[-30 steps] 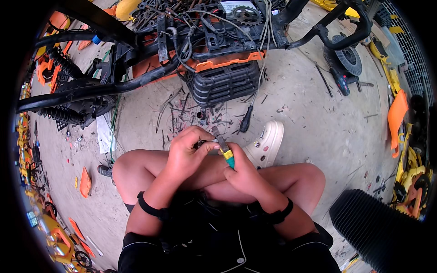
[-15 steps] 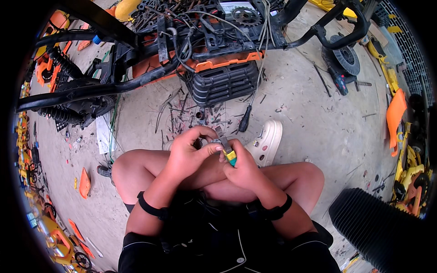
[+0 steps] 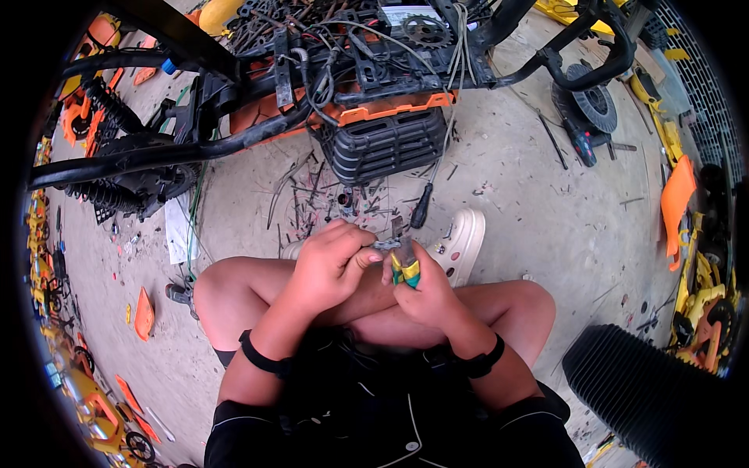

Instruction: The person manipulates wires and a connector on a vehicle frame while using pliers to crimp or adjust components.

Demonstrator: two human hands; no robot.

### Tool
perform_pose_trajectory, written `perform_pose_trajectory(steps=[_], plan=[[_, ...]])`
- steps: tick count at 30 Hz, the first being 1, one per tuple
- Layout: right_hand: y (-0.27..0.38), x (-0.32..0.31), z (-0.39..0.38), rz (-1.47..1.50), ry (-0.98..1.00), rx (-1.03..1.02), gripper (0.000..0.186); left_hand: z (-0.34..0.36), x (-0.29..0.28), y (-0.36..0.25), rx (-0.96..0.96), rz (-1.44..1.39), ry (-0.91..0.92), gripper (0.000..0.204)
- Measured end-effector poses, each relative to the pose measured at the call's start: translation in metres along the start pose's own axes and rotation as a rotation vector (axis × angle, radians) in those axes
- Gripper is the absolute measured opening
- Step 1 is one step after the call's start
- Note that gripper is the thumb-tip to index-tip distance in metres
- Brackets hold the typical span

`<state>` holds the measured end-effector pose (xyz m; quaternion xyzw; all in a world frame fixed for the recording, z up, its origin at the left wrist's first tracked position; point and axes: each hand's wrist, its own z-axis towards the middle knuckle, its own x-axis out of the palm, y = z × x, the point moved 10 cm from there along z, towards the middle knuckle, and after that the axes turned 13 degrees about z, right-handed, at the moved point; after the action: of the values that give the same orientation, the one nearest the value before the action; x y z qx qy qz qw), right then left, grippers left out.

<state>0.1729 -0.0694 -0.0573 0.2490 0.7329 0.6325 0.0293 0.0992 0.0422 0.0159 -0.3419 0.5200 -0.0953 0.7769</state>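
Note:
My right hand (image 3: 427, 290) is closed round a pair of pliers (image 3: 410, 273) with yellow and green handles. Its handles stand apart and its metal jaws point away from me. From the fingertips of my closed left hand (image 3: 331, 261) sticks a small greyish piece (image 3: 385, 244), which reaches to the plier jaws. Its exact kind is too small to make out. Both hands are held over my crossed legs. Just beyond them a black-handled screwdriver (image 3: 421, 207) lies on the floor.
A black vehicle frame (image 3: 156, 158) crosses ahead, heaped with cables and metal parts, with a ribbed black box (image 3: 386, 144) under it. Small scraps litter the floor. A cordless power tool (image 3: 583, 148) lies at the right, and a black ribbed object (image 3: 616, 366) stands near my right side.
The plier handles have spread apart. My left hand has turned slightly, its fingers curling more, and the small greyish piece shows more clearly between the hands.

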Motion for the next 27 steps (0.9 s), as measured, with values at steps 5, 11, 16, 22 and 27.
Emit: perform_pose_trajectory(steps=[5,11,16,22,27], plan=[[-0.004,0.005,-0.003,0.076,0.032,0.008,0.036,-0.001,-0.013,-0.013,0.140,0.124,-0.156,0.019],[0.003,0.016,-0.009,0.198,0.140,0.037,0.037,-0.009,-0.011,-0.012,0.197,0.086,-0.180,0.021],[0.006,0.018,-0.011,0.185,0.167,0.061,0.030,-0.011,-0.013,-0.017,0.250,0.091,-0.194,0.022],[0.011,0.025,-0.015,0.231,0.210,-0.002,0.021,-0.014,-0.019,-0.026,0.340,0.096,-0.240,0.021],[0.009,0.026,-0.015,0.289,0.231,0.018,0.020,-0.016,-0.020,-0.028,0.360,0.076,-0.258,0.020]])
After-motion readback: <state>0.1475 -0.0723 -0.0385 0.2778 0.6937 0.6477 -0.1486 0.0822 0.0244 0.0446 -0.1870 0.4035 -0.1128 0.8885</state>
